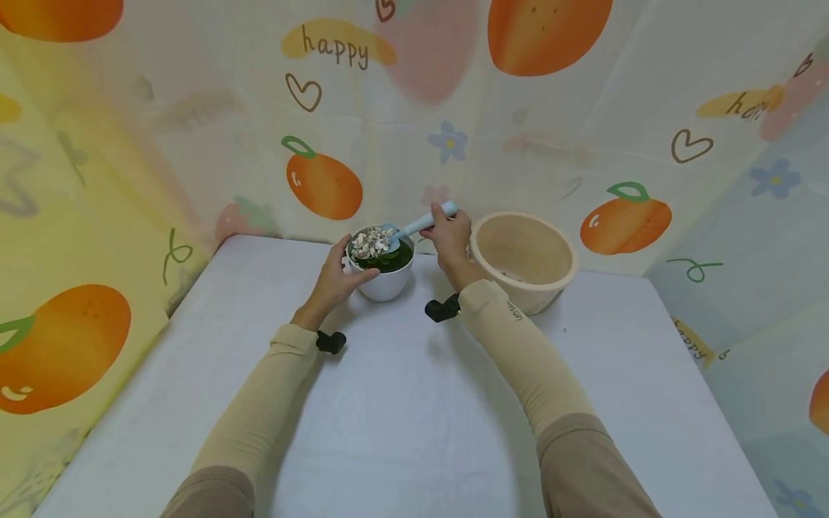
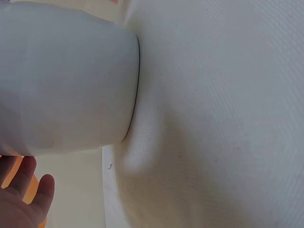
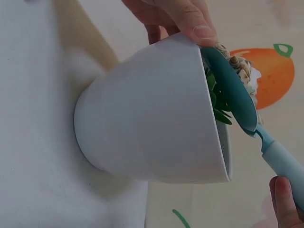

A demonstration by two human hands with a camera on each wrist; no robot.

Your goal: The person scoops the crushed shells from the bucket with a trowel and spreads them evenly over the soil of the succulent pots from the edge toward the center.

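Note:
A white flowerpot (image 1: 383, 288) with a green leafy plant (image 3: 219, 102) inside stands on the table. My left hand (image 1: 337, 277) holds it by the left side, with the thumb along the near rim. By its pale blue handle (image 1: 427, 221) my right hand (image 1: 451, 237) grips a small garden trowel (image 3: 232, 88). The trowel's teal scoop lies across the pot's mouth, over the leaves. A heap of pale shells and pebbles (image 1: 370, 243) fills the scoop. The left wrist view shows the pot's side and a few fingertips (image 2: 45, 190) of my left hand.
A large cream-coloured round pot (image 1: 524, 284) stands to the right of the white one, beside my right wrist, with a few small bits on its floor. A white cloth covers the table (image 1: 414, 417). Behind it hangs a fruit-patterned curtain (image 1: 401, 144).

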